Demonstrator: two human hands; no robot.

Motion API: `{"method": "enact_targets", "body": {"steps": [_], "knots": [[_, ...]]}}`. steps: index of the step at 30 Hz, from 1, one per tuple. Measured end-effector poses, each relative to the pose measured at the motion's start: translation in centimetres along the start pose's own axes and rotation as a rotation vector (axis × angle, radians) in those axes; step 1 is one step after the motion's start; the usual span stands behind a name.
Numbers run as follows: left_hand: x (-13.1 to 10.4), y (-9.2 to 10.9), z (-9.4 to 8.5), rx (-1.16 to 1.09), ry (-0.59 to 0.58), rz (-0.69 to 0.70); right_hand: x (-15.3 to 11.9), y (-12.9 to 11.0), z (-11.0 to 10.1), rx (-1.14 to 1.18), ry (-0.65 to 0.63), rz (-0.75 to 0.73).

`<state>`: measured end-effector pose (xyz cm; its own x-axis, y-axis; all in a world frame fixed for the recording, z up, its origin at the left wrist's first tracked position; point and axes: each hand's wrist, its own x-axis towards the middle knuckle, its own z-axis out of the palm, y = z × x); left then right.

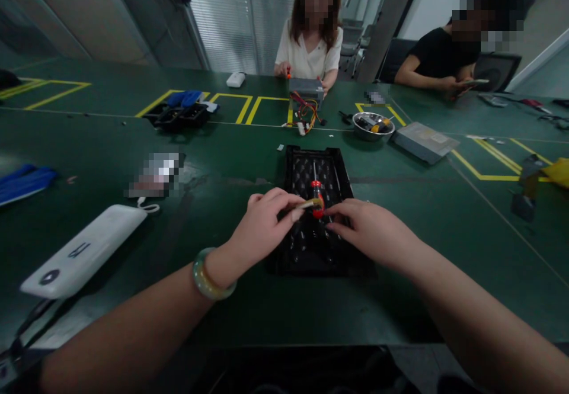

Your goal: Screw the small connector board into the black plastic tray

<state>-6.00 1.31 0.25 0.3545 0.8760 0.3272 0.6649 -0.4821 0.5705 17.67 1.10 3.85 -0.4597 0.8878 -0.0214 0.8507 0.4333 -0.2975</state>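
In front of me a black tray (299, 255) with a bumpy floor lies on the green table. A screwdriver (316, 191) with a red and black handle rests in it, its shaft pointing away from me. My left hand (271, 221), with a bangle on the wrist, pinches a thin yellowish strip (310, 204) over the handle; its exact kind is unclear. Close to the handle's right side is my right hand (367, 228), its thumb and forefinger slightly apart with nothing visible between them. Whether those fingertips touch the handle I cannot tell.
A white power bank (89, 252) is cabled to a phone (157, 175) on the left. Farther off are a metal bowl of parts (373, 127), a flat grey metal box (424, 142) and a black tray with blue gloves (182, 109). Across the table, a person handles a power supply (306, 89).
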Motion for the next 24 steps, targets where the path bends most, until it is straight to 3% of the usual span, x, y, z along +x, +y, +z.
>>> {"method": "enact_targets", "body": {"steps": [3,8,15,20,24], "knots": [[0.4,-0.8,0.1,-0.229,0.075,-0.063,0.7,-0.3,1.4,-0.061,-0.073,-0.017],[0.2,-0.8,0.2,-0.413,0.008,-0.116,0.6,0.2,2.7,-0.104,-0.036,0.061],[0.2,-0.6,0.3,-0.269,-0.009,-0.06,-0.8,0.8,2.1,-0.293,0.231,-0.015],[0.5,-1.1,0.3,-0.233,-0.037,-0.016,-1.9,-0.2,1.4,-0.108,0.148,-0.264],[0.4,-1.2,0.2,-0.011,-0.154,0.053,-2.5,-0.6,1.3,-0.143,0.048,-0.352]]}}
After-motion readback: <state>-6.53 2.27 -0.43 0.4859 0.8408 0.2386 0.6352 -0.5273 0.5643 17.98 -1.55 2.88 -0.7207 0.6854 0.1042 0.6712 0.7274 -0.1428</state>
